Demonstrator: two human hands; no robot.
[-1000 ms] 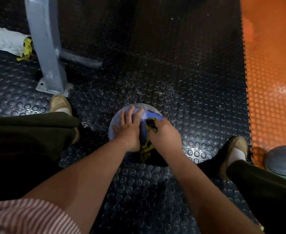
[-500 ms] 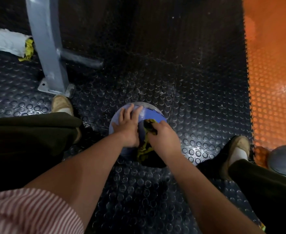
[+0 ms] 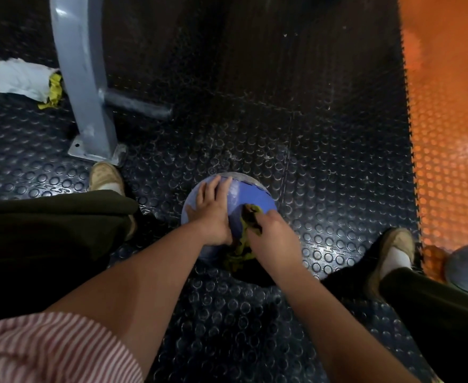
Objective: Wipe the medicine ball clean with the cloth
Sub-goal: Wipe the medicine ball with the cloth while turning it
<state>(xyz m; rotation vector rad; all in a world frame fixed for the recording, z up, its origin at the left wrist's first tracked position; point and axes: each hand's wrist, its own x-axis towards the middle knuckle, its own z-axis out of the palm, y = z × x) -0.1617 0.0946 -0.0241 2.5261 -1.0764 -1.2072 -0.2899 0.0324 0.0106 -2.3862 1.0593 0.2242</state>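
The dark studded floor (image 3: 324, 134) is taking up most of the view, with a grey metal post (image 3: 83, 78) bolted to it at the far left. The blue medicine ball (image 3: 251, 199) is sitting on this floor between the person's feet, directly below the camera.

The left hand (image 3: 213, 214) is lying flat over the ball's top left with fingers straight and spread, steadying it without gripping. The right hand (image 3: 274, 236) is curling around a bunched yellow-green cloth (image 3: 252, 218) and pressing it against the ball's near right side, with loose cloth trailing down between the two wrists.

The wiping seems to be under way rather than finishing. Only the patch under the cloth is being worked. A pale, dull band is showing along the far edge beside the left fingertips, and it looks unwiped. The part under the left palm and the underside against the floor are hidden, so I cannot tell their condition. The ball probably needs turning to reach them.
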